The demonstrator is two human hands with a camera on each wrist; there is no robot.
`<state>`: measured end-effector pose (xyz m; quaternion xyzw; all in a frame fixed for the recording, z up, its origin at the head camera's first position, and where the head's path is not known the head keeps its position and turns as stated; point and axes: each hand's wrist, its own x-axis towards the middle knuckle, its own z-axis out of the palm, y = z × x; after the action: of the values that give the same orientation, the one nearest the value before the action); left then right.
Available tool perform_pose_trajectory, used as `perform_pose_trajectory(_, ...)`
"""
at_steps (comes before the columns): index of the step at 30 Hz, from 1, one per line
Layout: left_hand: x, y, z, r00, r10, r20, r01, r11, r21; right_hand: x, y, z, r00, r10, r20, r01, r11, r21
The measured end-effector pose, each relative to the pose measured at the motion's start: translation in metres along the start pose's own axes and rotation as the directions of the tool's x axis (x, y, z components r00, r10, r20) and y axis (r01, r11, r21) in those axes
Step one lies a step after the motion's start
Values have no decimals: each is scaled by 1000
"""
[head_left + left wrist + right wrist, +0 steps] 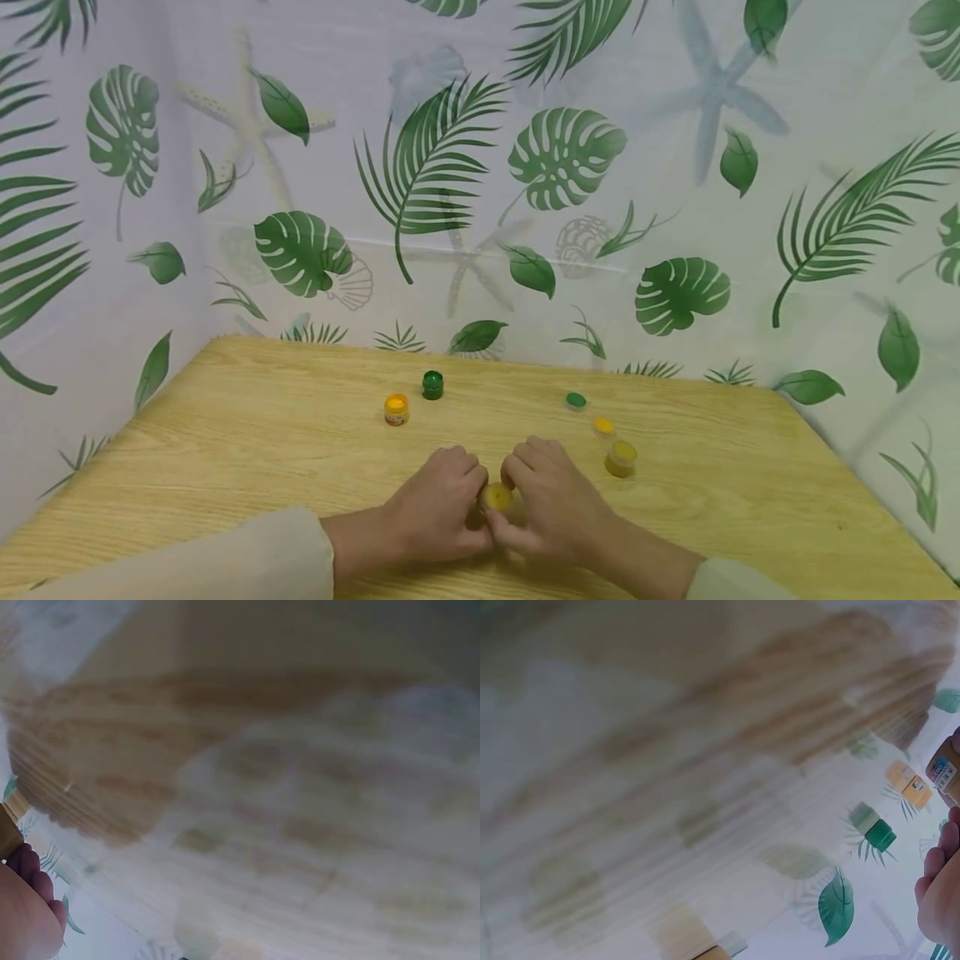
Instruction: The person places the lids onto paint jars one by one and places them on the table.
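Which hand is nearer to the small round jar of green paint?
Left. The left hand is almost straight in front of the green jar, toward the person; the right hand is likewise on the near side, but farther right.

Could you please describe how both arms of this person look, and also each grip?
The left sleeve and right sleeve are plain pale cream, ending just short of the wrists. The left grip and right grip are bare human hands, without gloves; I see no ring or watch.
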<state>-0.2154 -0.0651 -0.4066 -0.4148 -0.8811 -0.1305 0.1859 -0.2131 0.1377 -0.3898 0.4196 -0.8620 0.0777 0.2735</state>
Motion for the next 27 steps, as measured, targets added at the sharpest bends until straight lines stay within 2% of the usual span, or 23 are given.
perform_pose_trajectory(5, 2, 1, -3, 1000, 15, 12, -15, 1000, -4, 2, 1, -3, 999, 13, 32, -13, 1000, 7)
perform_pose_trajectory(13, 4, 1, -7, 1000, 13, -7, -13, 1000, 0, 6, 1, -7, 995, 34, 97, -38, 999, 36)
perform_pose_trajectory(27, 4, 4, -6, 1000, 20, -2, -20, 1000, 8, 5, -1, -6, 993, 60, 102, -61, 998, 3)
